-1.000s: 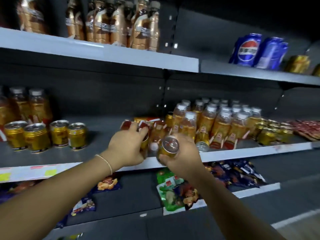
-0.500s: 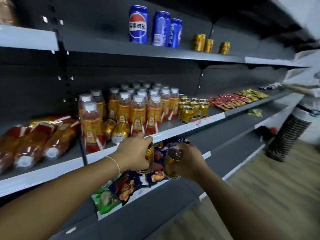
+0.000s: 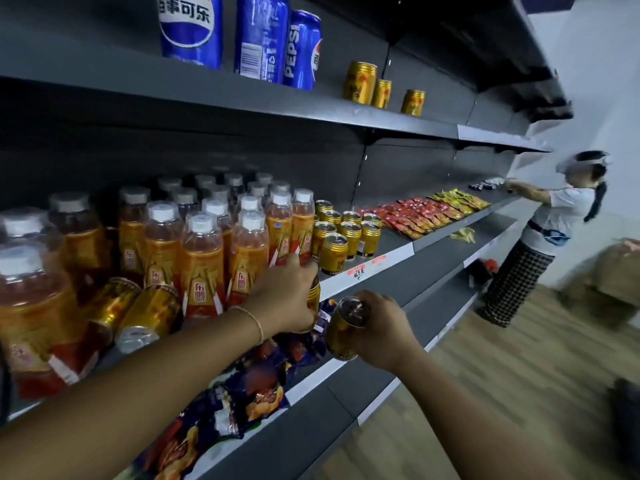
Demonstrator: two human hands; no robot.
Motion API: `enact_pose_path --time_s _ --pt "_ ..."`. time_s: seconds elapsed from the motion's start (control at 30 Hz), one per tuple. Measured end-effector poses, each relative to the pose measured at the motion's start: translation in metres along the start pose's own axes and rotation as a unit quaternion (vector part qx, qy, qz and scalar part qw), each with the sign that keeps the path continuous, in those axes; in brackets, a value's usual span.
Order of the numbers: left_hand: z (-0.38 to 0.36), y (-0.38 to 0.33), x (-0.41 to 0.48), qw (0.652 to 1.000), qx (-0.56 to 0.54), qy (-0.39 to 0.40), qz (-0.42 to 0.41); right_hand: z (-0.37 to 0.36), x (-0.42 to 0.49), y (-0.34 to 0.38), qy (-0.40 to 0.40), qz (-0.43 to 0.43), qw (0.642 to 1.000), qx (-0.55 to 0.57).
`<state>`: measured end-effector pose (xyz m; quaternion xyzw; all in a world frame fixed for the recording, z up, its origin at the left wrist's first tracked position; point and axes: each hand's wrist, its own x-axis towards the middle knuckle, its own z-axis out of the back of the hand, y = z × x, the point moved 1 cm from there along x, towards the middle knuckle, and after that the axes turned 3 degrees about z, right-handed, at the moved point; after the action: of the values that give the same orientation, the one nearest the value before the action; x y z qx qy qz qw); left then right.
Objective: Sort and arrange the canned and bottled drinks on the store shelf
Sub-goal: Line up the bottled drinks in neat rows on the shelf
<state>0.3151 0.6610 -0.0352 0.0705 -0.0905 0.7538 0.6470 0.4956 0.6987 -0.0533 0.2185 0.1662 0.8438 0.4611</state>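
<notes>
My left hand (image 3: 282, 297) grips a gold can (image 3: 313, 294) at the front edge of the middle shelf (image 3: 377, 266), just left of a group of upright gold cans (image 3: 343, 233). My right hand (image 3: 382, 332) holds a second gold can (image 3: 344, 329) tilted, its top toward me, in front of the shelf below. Orange bottled drinks (image 3: 204, 251) with white caps stand in rows behind my left hand. Two gold cans (image 3: 135, 311) lie on their sides left of my left wrist.
Three blue Pepsi cans (image 3: 242, 36) and three gold cans (image 3: 381, 86) stand on the upper shelf. Red and yellow snack packets (image 3: 426, 211) lie further right on the middle shelf. Snack bags (image 3: 242, 386) fill the lower shelf. Another person (image 3: 540, 237) stands at the aisle's far right.
My view has swung right along the shelf. Both hands carried their cans rightward, and my left hand has risen to the middle shelf edge beside the upright gold cans.
</notes>
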Motion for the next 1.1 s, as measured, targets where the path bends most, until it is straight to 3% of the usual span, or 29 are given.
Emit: enact_pose_path --time_s 0.3,0.57,0.77,0.87,1.1 --pt "-0.013 0.002 0.074 0.997 -0.013 -0.046 0.061 -0.001 0.102 -0.011 -0.025 0.044 0.999 0.009" --pt "-0.025 0.001 0.099 0.982 0.019 0.018 0.186 -0.019 0.182 -0.016 0.023 0.129 0.991 -0.035" --pt "-0.034 0.001 0.116 0.965 -0.011 0.065 0.254 -0.019 0.226 -0.025 0.113 0.211 0.966 -0.097" --pt "-0.033 0.0 0.119 0.96 -0.008 0.071 0.272 -0.025 0.242 -0.031 0.156 0.285 0.935 -0.141" --pt "-0.028 0.001 0.115 0.957 -0.028 0.1 0.271 -0.034 0.265 -0.04 0.184 0.365 0.905 -0.12"
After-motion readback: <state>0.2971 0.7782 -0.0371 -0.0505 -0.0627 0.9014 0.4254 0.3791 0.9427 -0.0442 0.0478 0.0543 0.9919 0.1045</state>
